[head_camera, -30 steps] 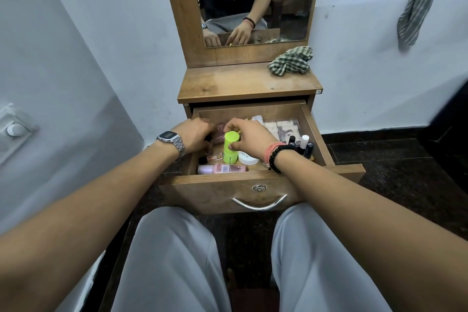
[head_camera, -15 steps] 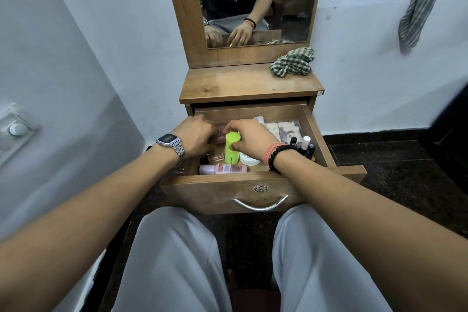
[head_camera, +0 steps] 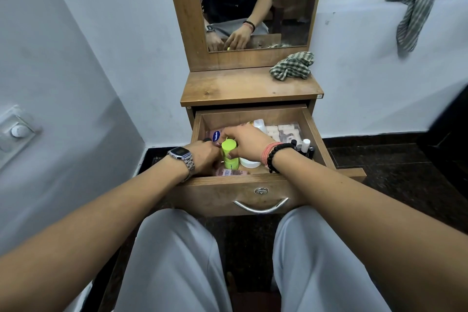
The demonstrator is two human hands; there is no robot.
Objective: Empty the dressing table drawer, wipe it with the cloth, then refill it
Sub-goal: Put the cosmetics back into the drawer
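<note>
The wooden drawer (head_camera: pixel 315 135) of the dressing table stands pulled out over my knees, full of cosmetics. My right hand (head_camera: pixel 249 142) is closed around an upright lime-green bottle (head_camera: pixel 230 153), thumb on its front and fingers over its far side. My left hand (head_camera: pixel 205 157) is sunk into the drawer's front left corner beside that bottle; its fingers are hidden. Behind it lies a small tub with a blue label (head_camera: pixel 216 135). A pink bottle (head_camera: pixel 231 173) lies along the front wall, next to a white jar (head_camera: pixel 250 163). The checked green cloth (head_camera: pixel 291 66) sits crumpled on the tabletop.
Small nail polish bottles (head_camera: pixel 307 147) and a clear box of items (head_camera: pixel 285 132) fill the drawer's right side. A mirror (head_camera: pixel 253 2) rises behind the tabletop (head_camera: pixel 228 88). Another checked cloth (head_camera: pixel 415 0) hangs from the ledge at right. A wall stands close on the left.
My left hand has drawn back toward the drawer's front left corner, uncovering the blue-labelled tub. My right hand stays on the green bottle.
</note>
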